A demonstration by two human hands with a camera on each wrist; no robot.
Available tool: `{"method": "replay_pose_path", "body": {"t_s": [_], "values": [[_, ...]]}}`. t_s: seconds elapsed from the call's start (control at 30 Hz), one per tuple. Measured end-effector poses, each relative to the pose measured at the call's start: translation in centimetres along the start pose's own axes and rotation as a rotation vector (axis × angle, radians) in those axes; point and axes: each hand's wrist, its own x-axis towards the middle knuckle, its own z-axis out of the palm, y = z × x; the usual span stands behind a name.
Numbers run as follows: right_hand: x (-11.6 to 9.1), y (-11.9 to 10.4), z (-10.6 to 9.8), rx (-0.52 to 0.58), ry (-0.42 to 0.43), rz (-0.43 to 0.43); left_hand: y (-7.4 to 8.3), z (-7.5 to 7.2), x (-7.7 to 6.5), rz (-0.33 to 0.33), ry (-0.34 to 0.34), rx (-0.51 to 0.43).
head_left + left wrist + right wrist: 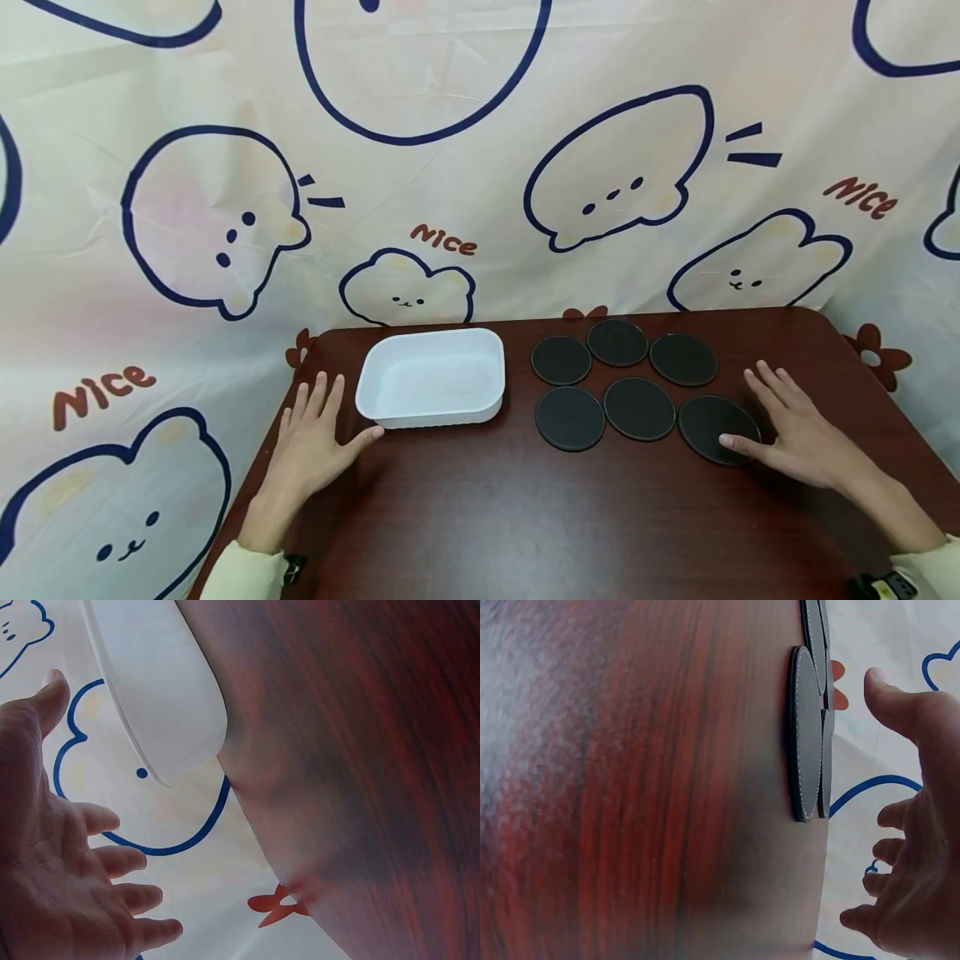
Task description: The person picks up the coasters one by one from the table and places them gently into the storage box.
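A white rectangular plastic tub [431, 419] stands at the back left of the table. Beside its left end my left hand [311, 450] hovers with fingers spread, the thumb near the tub's front corner. Several round black coasters [640, 408] lie flat in two rows to the right of the tub; the right wrist view shows light stitching round the rim of one coaster [807, 735]. My right hand [806, 442] is held over the table's right side, fingers spread, its thumb above the front right coaster [712, 421]. Neither hand holds anything.
The dark reddish-brown wooden table [525, 517] has rounded back corners. Behind it and at both sides hangs a pale cloth [480, 183] printed with blue-outlined bears and the word Nice. The tub and the coasters sit close to the back edge.
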Motion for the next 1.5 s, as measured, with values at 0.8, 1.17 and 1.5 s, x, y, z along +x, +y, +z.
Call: {"method": "replay_pose_path", "body": {"t_s": [0.8,1.17,1.5], "values": [[1.4,1.6,0.0,0.042,0.037,-0.11,-0.5,0.8,1.2,0.068,0.036,-0.162],[2.4,1.6,-0.2,0.154,-0.053,-0.042,-1.0,2.0,1.6,0.083,0.057,-0.225],[2.5,1.5,-0.1,0.202,-0.08,-0.047,-0.8,2.8,2.4,0.076,0.082,-0.31]]}}
